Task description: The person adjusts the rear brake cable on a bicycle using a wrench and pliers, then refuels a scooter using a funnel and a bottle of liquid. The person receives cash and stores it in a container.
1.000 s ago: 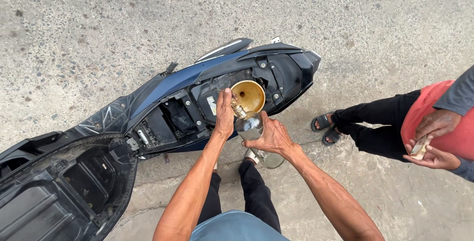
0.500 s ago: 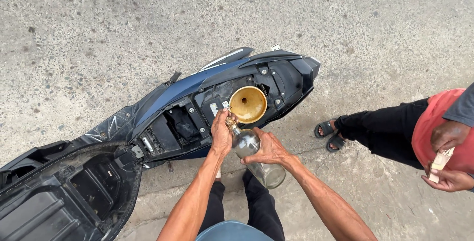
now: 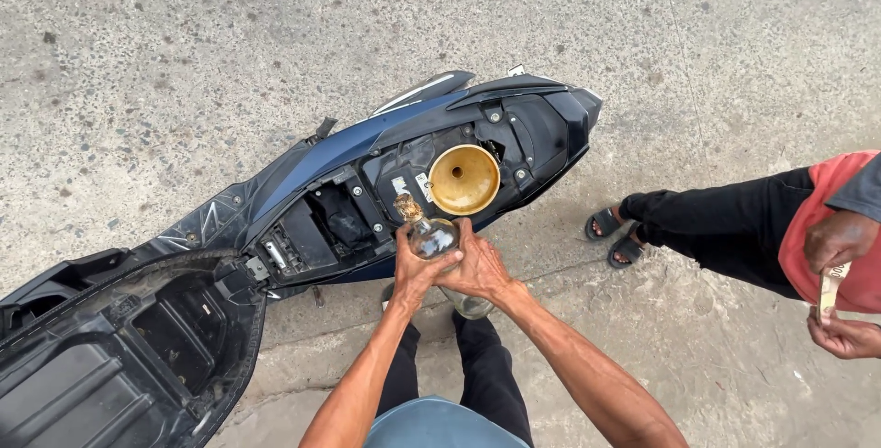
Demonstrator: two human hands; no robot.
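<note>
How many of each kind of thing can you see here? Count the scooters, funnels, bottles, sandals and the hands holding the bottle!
Scooter, blue and black, seat lifted: 1
Funnel, brass-coloured, standing in the scooter: 1
Glass bottle, clear: 1
Hands on the bottle: 2, the left hand and the right hand
Sandals on another person's feet: 2
Total: 7

A blue-and-black scooter [image 3: 312, 182] lies across speckled concrete ground [image 3: 184, 35], its raised black seat [image 3: 101, 356] at the near left. At the right stands a bystander in black trousers [image 3: 725, 228], sandals [image 3: 615, 232] and a red shirt [image 3: 817, 228].
</note>
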